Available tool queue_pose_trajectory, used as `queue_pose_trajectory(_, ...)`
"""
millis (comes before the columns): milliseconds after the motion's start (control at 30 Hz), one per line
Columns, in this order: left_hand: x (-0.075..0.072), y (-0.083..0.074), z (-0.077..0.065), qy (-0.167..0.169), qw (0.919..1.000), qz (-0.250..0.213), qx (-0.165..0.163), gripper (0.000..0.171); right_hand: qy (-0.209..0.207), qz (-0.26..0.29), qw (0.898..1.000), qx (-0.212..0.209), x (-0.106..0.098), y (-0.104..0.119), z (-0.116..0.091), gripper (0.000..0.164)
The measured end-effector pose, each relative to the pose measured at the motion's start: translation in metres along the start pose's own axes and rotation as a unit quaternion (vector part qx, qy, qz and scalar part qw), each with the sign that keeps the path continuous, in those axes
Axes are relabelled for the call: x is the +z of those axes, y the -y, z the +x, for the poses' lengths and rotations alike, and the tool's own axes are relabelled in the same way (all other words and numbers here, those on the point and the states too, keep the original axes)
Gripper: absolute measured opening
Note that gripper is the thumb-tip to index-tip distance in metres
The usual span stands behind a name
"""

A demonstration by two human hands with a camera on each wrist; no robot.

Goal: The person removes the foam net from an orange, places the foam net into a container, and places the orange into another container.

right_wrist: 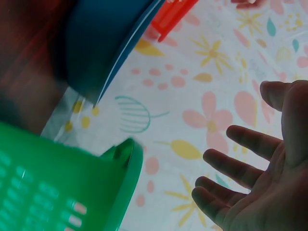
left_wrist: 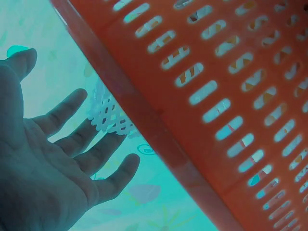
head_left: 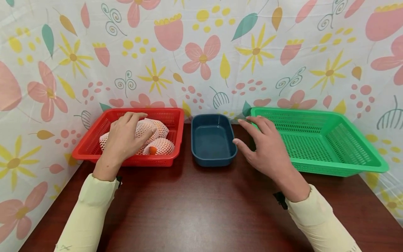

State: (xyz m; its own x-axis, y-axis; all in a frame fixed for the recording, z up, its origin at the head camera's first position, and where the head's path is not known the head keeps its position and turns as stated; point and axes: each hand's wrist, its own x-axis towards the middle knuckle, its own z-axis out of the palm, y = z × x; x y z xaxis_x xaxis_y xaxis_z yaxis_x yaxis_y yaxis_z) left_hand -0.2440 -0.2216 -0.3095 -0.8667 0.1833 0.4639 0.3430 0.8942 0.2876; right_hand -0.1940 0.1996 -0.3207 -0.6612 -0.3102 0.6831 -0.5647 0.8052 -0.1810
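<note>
My left hand (head_left: 123, 138) is over the red plastic basket (head_left: 157, 161) at the left, fingers relaxed and apart. Several round fruits in white foam nets (head_left: 162, 146) lie in that basket, partly hidden by the hand; orange skin peeks from one net. In the left wrist view, a foam net (left_wrist: 109, 115) shows above the basket rim, overlapped by the fingertips. My right hand (head_left: 269, 150) hovers with spread fingers between a dark blue tray (head_left: 214, 138) and a green plastic basket (head_left: 310, 147), holding nothing.
The three containers stand in a row at the back of a dark brown wooden table (head_left: 195, 206). Right behind them hangs a white cloth (head_left: 201, 87) printed with flowers. No contents show in the blue tray or the green basket.
</note>
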Motion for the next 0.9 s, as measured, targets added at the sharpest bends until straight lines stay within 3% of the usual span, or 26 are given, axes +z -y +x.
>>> queue_pose_trajectory(500, 0.003, 0.003, 0.001, 0.005, 1.0, 0.001, -0.004, 0.058, 0.033, 0.017, 0.999, -0.026, 0.026, 0.024, 0.009, 0.065)
queue_pose_trajectory(900, 0.006, 0.007, 0.0, 0.031, 0.9988, 0.002, -0.038, 0.061, 0.073, 0.038, 0.996, -0.021, 0.043, 0.052, 0.012, 0.063)
